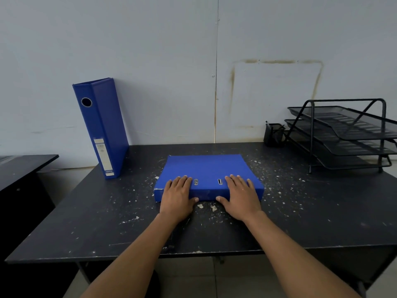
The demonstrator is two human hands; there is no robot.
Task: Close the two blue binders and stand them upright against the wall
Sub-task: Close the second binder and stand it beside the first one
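One blue binder stands upright and closed at the back left of the table, leaning against the wall, spine toward me. A second blue binder lies flat and closed in the middle of the table. My left hand grips its near left edge, fingers on the cover and thumb against the front side. My right hand holds the near right edge the same way. Two metal slots show on the cover between my hands.
The dark table is speckled with white flecks. A black mesh three-tier paper tray stands at the back right, with a black mesh pen cup beside it. A lower black cabinet sits to the left.
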